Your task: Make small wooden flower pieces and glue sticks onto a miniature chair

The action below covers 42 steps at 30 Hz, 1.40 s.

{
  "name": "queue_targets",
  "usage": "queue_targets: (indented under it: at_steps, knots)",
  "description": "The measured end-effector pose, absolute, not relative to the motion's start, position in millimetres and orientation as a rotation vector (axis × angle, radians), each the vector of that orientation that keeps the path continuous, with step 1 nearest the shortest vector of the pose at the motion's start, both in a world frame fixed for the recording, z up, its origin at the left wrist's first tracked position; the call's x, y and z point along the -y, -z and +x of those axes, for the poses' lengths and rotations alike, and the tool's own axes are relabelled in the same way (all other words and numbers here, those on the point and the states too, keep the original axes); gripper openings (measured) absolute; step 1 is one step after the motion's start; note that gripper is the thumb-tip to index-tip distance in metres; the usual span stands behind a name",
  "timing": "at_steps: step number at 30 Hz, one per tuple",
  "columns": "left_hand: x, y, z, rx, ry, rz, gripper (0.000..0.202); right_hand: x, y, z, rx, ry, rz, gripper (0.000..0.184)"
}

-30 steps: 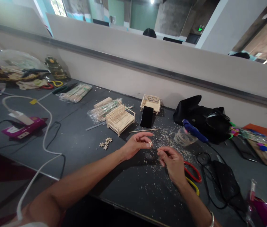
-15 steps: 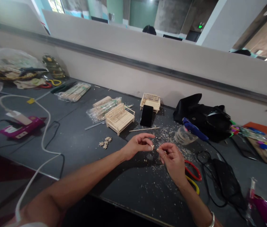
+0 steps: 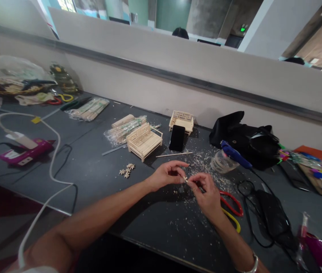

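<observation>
Between thumb and fingertips, my left hand (image 3: 166, 176) pinches a small pale wooden flower (image 3: 185, 179). My right hand (image 3: 206, 195) is closed in a pinch against the flower's right side, on a tiny pale wooden piece that its fingertips mostly hide. Several finished-looking wooden flowers (image 3: 127, 171) lie in a cluster to the left. Beyond my hands stand a miniature wooden bench (image 3: 144, 142) and a second small bench (image 3: 181, 121), with a black phone (image 3: 177, 138) propped against it. A thin stick (image 3: 174, 154) lies in front of the phone.
Wood chips are strewn around my hands. Scissors with red and yellow handles (image 3: 233, 204) lie by my right wrist. A blue glue gun (image 3: 235, 154) rests on a clear cup (image 3: 220, 163), near a black bag (image 3: 243, 136). A white cable (image 3: 57, 151) runs across the left side.
My right hand has moved slightly left, so its fingertips now meet the flower in my left hand. Before, a small gap separated them. The left hand has barely shifted.
</observation>
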<state>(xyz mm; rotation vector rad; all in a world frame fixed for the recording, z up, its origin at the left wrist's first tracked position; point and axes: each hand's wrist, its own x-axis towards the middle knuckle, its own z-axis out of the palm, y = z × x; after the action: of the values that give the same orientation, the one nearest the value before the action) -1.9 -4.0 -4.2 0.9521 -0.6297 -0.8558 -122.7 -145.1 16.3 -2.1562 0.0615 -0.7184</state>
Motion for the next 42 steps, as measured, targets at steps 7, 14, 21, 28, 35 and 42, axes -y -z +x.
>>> queue_targets:
  at_steps: [7,14,21,28,35,42]
  knots:
    - [3.8,4.7,-1.2,0.682,0.822,1.019,0.046,144.7,-15.6,-122.9,-0.083,0.741,-2.193,0.010]
    - [3.2,7.4,0.1,0.717,0.805,1.075,0.049,145.0,-15.8,-122.5,-0.098,0.713,-2.170,0.009]
    - [3.8,9.6,0.8,0.736,0.806,1.074,0.049,144.4,-16.1,-121.9,-0.087,0.705,-2.154,0.010]
    - [3.7,7.0,0.3,0.725,0.803,1.097,0.052,144.7,-17.1,-122.4,-0.098,0.673,-2.174,0.012]
    - [3.3,7.6,0.6,0.743,0.791,1.119,0.053,144.0,-18.1,-122.3,-0.097,0.663,-2.171,0.014]
    - [2.9,8.4,1.3,0.767,0.780,1.144,0.050,142.9,-19.1,-121.9,-0.102,0.643,-2.169,0.016]
